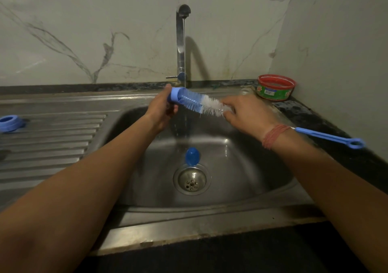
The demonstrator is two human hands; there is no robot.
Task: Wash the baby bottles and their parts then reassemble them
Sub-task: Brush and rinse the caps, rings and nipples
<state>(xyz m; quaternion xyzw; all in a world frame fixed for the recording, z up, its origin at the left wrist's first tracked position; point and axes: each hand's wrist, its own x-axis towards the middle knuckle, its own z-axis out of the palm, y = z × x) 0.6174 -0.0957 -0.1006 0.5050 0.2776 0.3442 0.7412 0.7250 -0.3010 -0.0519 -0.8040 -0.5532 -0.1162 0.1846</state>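
My left hand [162, 110] grips a blue bottle ring [174, 95] over the sink, right under the running water. My right hand [249, 113] holds a bottle brush [206, 105] with blue and white bristles; its bristle end pokes into the ring and its blue handle [329, 137] sticks out past my wrist. A blue cap [192, 156] lies in the basin just above the drain [192, 180]. Another blue ring [10, 122] rests on the drainboard at far left.
The tap [181, 42] stands at the back of the steel sink [241, 167] with water streaming down. A red and green soap tub [276, 87] sits at the back right corner. The ribbed drainboard [52, 144] spreads to the left; a dark counter edge runs in front.
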